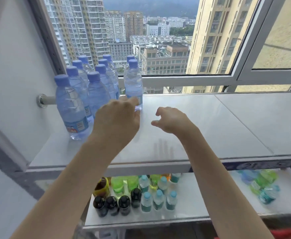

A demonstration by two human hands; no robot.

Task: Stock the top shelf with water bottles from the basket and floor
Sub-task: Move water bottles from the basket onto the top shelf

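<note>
I see both bare forearms reaching up from the bottom of the frame toward the top shelf (pixel 210 121), which runs across the middle of the picture. The left hand (pixel 117 119) sits left of centre, its back toward me and the wrist bent slightly. Its fingers are curled round the lower part of one water bottle (pixel 133 83) and grasp it near the base. That bottle stands upright on the shelf, blue cap up, with another cap showing close behind it. It is just right of the packed bottles (pixel 82 100), which stand in rows in the left part of the frame against the white wall.

The right hand (pixel 172 120) hangs at centre, just right of the left hand and apart from it. It is released and holds nothing. Its fingers are loosely hooked downward and its thumb points toward the left hand. It hovers over bare shelf; I cannot tell whether any fingertip touches the board.

Under the forearms, the lower shelf (pixel 201 204) carries assorted drinks (pixel 146 195) with dark, green and light-blue caps. The window (pixel 158 40) fills the top of the frame.
</note>
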